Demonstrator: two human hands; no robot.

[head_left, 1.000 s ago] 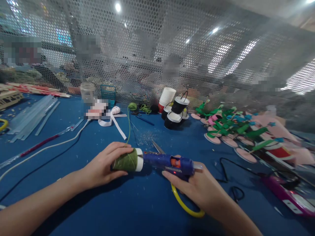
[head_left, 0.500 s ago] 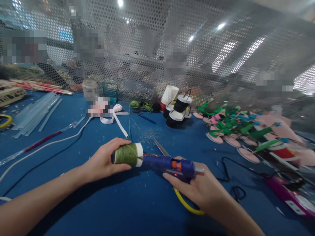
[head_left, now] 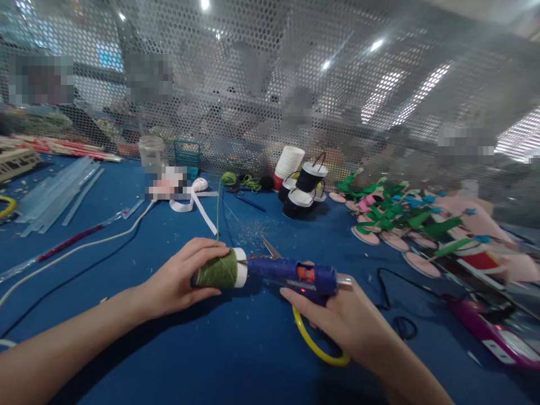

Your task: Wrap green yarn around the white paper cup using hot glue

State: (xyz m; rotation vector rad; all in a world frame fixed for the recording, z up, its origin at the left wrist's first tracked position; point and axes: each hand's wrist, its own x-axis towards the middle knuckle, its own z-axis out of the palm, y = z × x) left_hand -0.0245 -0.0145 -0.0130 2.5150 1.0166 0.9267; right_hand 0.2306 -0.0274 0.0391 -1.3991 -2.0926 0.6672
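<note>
My left hand (head_left: 183, 275) is wrapped round a paper cup (head_left: 218, 270) lying on its side, wound with green yarn, its white rim facing right. A strand of yarn runs from it up to a green yarn ball (head_left: 229, 178) at the back. In my right hand (head_left: 337, 315) is a blue glue gun (head_left: 291, 273) with a small red light lit and a glue stick out of its rear. The nozzle points left, right at the cup's rim; whether it touches I cannot tell. Yellow-handled scissors (head_left: 314, 346) lie partly hidden beneath the gun and my right hand.
Clear glue sticks (head_left: 59, 191) lie at the left, near a white cable (head_left: 97, 243). Stacked paper cups (head_left: 290, 163) and black-wrapped cups (head_left: 298, 202) stand at the back. Green-and-pink crafts (head_left: 392, 222) crowd the right, above a purple power strip (head_left: 485, 332). Perforated metal mesh (head_left: 236, 101) rises behind.
The yarn-wound cup has turned slightly in my left hand, and the dark mark at its rim has moved up. The glue gun stays at the rim. The view has shifted a little.
</note>
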